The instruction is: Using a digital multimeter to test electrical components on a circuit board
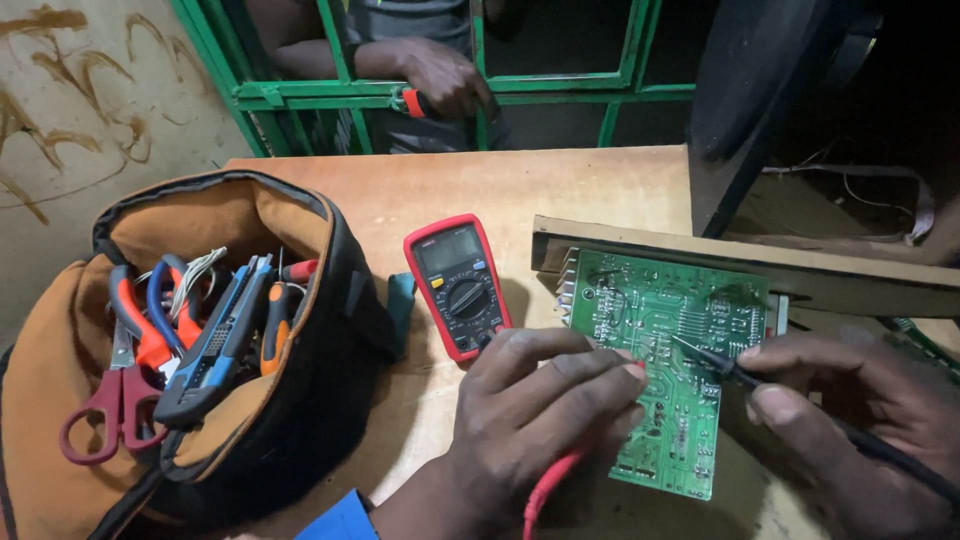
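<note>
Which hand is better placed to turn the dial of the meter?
The left hand, probably. It lies next to the meter, with its fingers close to the lower edge. The right hand is farther away, across the board, and holds the black probe.

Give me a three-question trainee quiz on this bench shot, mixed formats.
1. True or false: the right hand holds the black probe on the green circuit board.
2. Which lead does the left hand hold? A red, B yellow, C blue.
3. What lies left of the board, between it and the tool bag?

Key: 1 true. 2 A, the red lead. 3 the red multimeter.
</note>
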